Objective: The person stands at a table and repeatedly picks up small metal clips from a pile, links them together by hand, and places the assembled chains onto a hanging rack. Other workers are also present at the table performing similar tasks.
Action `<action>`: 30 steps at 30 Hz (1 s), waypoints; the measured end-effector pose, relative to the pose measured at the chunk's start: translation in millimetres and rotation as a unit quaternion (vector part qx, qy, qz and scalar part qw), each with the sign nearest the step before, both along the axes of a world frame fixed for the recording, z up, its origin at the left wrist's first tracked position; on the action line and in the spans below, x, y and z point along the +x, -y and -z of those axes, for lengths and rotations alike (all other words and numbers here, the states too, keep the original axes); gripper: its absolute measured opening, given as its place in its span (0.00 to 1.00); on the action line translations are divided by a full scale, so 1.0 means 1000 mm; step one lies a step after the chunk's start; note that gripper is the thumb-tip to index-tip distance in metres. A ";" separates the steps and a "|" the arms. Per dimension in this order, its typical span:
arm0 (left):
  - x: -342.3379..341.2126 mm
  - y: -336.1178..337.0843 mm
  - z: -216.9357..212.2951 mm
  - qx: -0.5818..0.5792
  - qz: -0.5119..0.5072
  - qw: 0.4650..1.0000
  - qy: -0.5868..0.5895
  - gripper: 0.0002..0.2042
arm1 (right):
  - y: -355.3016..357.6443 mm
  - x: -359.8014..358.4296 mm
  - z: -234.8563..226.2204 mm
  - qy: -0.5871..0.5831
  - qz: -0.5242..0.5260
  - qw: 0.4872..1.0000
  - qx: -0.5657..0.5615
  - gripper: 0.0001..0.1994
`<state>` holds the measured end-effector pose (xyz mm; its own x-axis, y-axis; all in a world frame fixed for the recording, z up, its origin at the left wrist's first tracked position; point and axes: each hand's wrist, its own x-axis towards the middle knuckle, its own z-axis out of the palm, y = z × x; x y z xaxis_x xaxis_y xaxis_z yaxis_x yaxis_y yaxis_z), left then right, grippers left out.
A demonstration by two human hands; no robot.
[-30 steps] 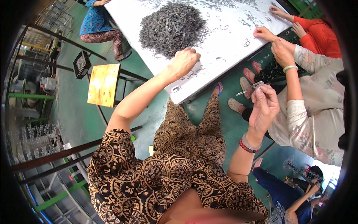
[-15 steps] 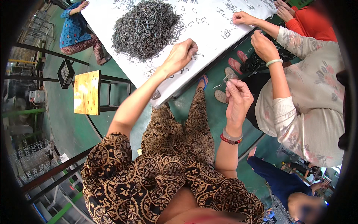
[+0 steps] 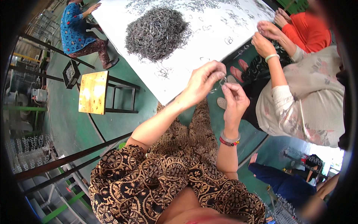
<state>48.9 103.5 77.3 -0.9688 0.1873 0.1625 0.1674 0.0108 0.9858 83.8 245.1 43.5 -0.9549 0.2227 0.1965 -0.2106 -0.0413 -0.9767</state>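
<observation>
Pinched between both hands: small bent grey wire clip [image 3: 222,81], left hand [image 3: 203,80] and right hand [image 3: 234,98] fingertips closed on it, just off the white table [image 3: 194,44] corner. Left hand lifted off tabletop since a second ago; piece picked, fitting begun. Thin, pale, glinting; details too small to tell; heaped grey wire pile [image 3: 156,31] well apart.

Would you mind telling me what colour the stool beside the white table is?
The stool has a yellowish wooden seat on a dark metal frame, seen clearly in the head view.

Bright even daylight, sharp centre, dark fisheye-warped rim.
</observation>
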 end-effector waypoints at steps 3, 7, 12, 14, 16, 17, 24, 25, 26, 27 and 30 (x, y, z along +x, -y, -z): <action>0.008 -0.002 -0.002 0.021 -0.004 0.999 -0.045 0.04 | 0.000 0.002 -0.002 -0.040 0.006 0.996 0.082 0.06; 0.017 0.004 -0.002 0.025 -0.010 0.996 -0.081 0.05 | -0.023 -0.013 -0.010 0.036 -0.135 0.945 -0.295 0.42; 0.028 0.000 -0.004 0.029 -0.020 0.999 -0.025 0.06 | -0.045 -0.077 -0.010 0.001 -0.340 0.700 -0.629 0.54; 0.032 0.002 -0.004 -0.005 -0.015 0.999 -0.039 0.04 | -0.039 -0.104 -0.001 0.014 -0.309 0.744 -0.592 0.53; 0.034 0.006 -0.001 -0.001 -0.029 0.998 -0.064 0.06 | -0.034 -0.125 0.007 0.008 -0.331 0.740 -0.585 0.53; 0.033 0.010 0.001 -0.010 -0.024 0.997 -0.069 0.06 | -0.033 -0.133 0.012 0.013 -0.328 0.749 -0.575 0.53; 0.039 0.018 0.015 -0.011 -0.019 0.998 -0.058 0.05 | -0.018 -0.218 0.046 0.027 -0.055 0.977 0.205 0.16; 0.039 0.017 0.016 -0.010 -0.010 0.998 -0.059 0.05 | -0.016 -0.235 0.051 0.052 -0.045 0.975 0.212 0.14; 0.039 0.015 0.019 -0.013 -0.004 0.997 -0.078 0.05 | -0.015 -0.253 0.056 0.090 -0.032 0.971 0.217 0.13; 0.039 0.014 0.020 -0.017 -0.001 0.995 -0.093 0.05 | -0.014 -0.271 0.060 0.057 -0.012 0.949 0.309 0.12; 0.040 0.016 0.023 -0.045 0.005 0.995 -0.087 0.05 | 0.005 -0.302 0.083 -0.036 0.005 0.869 0.494 0.10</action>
